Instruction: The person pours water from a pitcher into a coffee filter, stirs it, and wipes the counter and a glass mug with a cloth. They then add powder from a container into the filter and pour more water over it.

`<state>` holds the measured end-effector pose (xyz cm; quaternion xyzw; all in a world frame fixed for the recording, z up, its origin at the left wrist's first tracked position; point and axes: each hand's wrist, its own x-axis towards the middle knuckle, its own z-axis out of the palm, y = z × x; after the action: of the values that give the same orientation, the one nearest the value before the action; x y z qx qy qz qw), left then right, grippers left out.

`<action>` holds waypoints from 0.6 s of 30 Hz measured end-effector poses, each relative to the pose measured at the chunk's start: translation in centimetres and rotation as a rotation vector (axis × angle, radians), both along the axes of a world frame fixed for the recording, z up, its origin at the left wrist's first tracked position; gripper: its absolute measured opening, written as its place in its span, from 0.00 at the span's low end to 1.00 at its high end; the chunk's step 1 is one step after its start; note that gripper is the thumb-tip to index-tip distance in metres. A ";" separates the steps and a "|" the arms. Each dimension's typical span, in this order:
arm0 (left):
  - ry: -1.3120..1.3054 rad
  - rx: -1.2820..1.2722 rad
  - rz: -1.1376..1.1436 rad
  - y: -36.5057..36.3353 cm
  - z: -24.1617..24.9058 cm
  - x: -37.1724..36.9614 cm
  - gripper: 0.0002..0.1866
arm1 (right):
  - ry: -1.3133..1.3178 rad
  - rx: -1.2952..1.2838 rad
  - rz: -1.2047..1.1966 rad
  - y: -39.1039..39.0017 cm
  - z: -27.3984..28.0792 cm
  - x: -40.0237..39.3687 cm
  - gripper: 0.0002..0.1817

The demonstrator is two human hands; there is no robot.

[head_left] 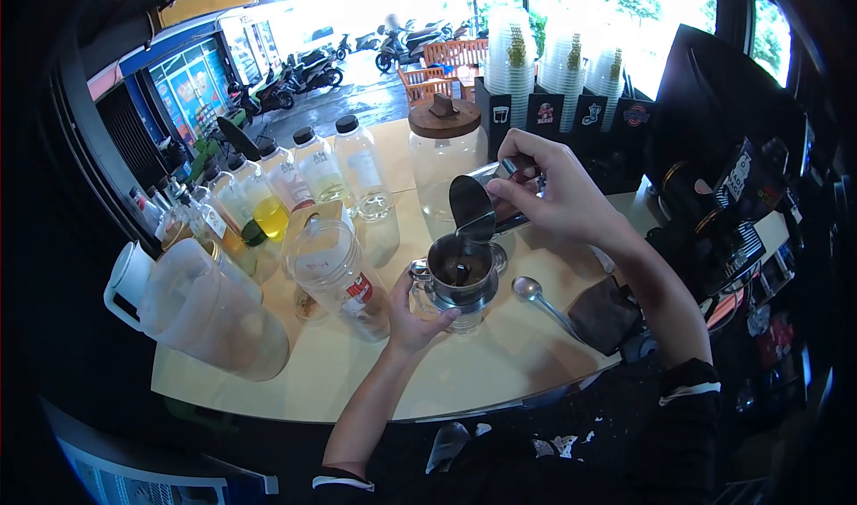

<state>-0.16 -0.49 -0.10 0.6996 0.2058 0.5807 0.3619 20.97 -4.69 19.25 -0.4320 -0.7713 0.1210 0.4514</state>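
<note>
My right hand (561,188) is closed around the handle of a metal pitcher (473,208). The pitcher is tilted, its spout just above a metal coffee filter (482,291) with dark contents. This filter sits on top of a small clear glass (470,323). My left hand (418,324) is wrapped round the near left side of the filter and glass, steadying them. Whether the fingers press on metal or on glass is partly hidden. A metal spoon (546,307) lies to the right, its handle reaching a dark cloth (605,313).
Left of my hands stand a clear plastic jar (326,264) and a large translucent pitcher (214,313). Several capped bottles (317,167) line the table's far left. Behind are a wooden-lidded glass jar (437,161) and stacked plastic cups (511,54) in a black holder (544,112).
</note>
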 end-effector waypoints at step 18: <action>0.001 0.005 -0.020 0.3 -0.3 0.1 0.35 | 0.063 -0.124 -0.027 -3.0 1.3 0.6 0.10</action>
<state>-0.06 -0.23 -0.40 0.7028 0.1977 0.5771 0.3658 21.61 -7.73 20.51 -0.4653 -0.7420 0.1758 0.4495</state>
